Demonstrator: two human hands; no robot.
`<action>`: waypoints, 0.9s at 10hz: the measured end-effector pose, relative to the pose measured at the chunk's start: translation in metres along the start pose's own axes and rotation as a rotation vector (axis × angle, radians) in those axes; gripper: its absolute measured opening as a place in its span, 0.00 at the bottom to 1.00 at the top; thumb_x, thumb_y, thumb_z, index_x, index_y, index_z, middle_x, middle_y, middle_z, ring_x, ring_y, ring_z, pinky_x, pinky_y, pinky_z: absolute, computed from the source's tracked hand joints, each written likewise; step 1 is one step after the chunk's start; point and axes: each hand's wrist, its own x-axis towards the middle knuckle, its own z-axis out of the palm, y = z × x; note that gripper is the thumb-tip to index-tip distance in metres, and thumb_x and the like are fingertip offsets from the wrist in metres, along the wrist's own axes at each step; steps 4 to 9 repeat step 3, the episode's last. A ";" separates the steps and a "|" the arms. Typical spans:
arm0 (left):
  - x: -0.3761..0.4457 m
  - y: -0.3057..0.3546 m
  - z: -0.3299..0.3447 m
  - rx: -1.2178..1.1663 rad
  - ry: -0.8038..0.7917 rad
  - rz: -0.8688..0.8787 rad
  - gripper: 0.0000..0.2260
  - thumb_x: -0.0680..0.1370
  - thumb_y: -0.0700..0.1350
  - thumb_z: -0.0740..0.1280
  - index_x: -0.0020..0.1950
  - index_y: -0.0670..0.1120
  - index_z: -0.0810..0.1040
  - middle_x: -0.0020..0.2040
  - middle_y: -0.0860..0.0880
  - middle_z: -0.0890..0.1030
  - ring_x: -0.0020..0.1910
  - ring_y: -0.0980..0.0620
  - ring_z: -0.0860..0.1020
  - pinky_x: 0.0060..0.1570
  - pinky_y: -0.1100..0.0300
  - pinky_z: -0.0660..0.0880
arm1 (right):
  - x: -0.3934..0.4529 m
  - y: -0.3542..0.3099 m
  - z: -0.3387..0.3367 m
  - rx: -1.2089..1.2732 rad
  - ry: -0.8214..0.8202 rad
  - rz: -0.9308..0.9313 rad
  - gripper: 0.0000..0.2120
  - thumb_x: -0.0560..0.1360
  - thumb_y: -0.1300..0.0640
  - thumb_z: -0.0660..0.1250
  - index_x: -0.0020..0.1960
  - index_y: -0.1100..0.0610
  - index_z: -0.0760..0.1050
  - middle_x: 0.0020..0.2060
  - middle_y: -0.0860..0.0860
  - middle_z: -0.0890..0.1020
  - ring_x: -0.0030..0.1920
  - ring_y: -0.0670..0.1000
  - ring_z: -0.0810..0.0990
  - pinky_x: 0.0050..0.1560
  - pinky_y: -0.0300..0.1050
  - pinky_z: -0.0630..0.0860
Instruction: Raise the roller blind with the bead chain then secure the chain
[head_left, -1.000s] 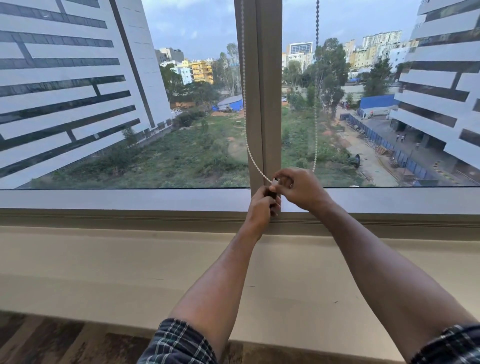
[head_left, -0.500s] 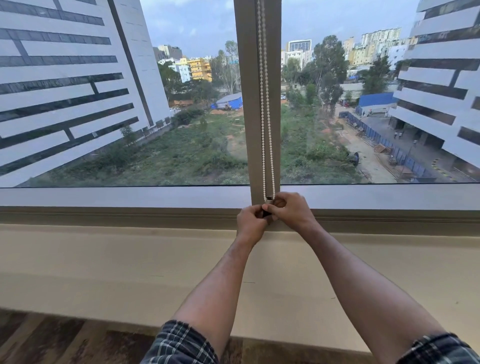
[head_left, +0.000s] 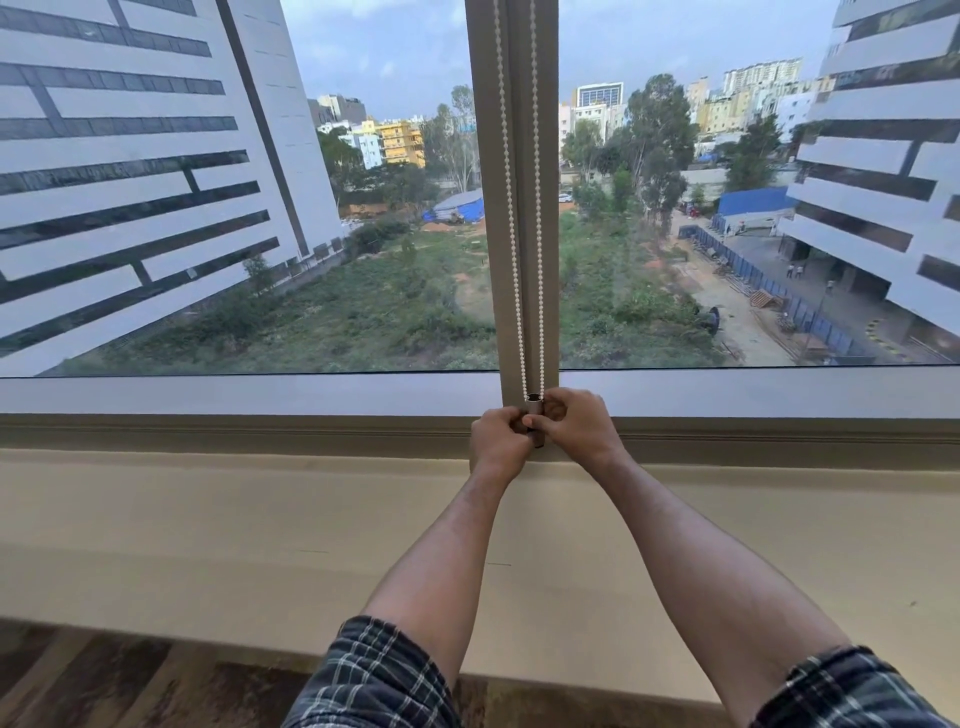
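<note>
Both hands, left hand (head_left: 500, 436) and right hand (head_left: 576, 426), pinch what looks like a chain holder (head_left: 535, 420) at the mullion (head_left: 519, 156) foot, bead chain (head_left: 537, 234) taut above the wide bare sill (head_left: 208, 519).

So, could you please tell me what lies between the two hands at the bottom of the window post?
In the head view, a small dark chain holder on the window post sits between the left hand and right hand; the bead chain runs down into it.

The bead chain (head_left: 540, 260) hangs against the window mullion (head_left: 480, 208).
</note>
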 end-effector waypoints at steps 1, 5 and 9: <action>0.001 0.001 0.000 0.038 -0.018 0.030 0.10 0.67 0.46 0.76 0.47 0.49 0.86 0.40 0.49 0.87 0.42 0.50 0.85 0.44 0.50 0.83 | 0.002 0.001 0.002 0.010 0.003 -0.026 0.14 0.68 0.54 0.80 0.36 0.60 0.78 0.31 0.54 0.83 0.34 0.55 0.80 0.37 0.49 0.76; 0.007 0.000 -0.027 0.378 -0.062 0.269 0.31 0.67 0.54 0.77 0.69 0.50 0.75 0.65 0.50 0.80 0.62 0.49 0.78 0.61 0.51 0.76 | -0.004 0.008 -0.023 -0.003 -0.016 -0.143 0.26 0.66 0.44 0.81 0.58 0.56 0.83 0.49 0.49 0.85 0.49 0.48 0.84 0.51 0.45 0.80; 0.007 0.000 -0.027 0.378 -0.062 0.269 0.31 0.67 0.54 0.77 0.69 0.50 0.75 0.65 0.50 0.80 0.62 0.49 0.78 0.61 0.51 0.76 | -0.004 0.008 -0.023 -0.003 -0.016 -0.143 0.26 0.66 0.44 0.81 0.58 0.56 0.83 0.49 0.49 0.85 0.49 0.48 0.84 0.51 0.45 0.80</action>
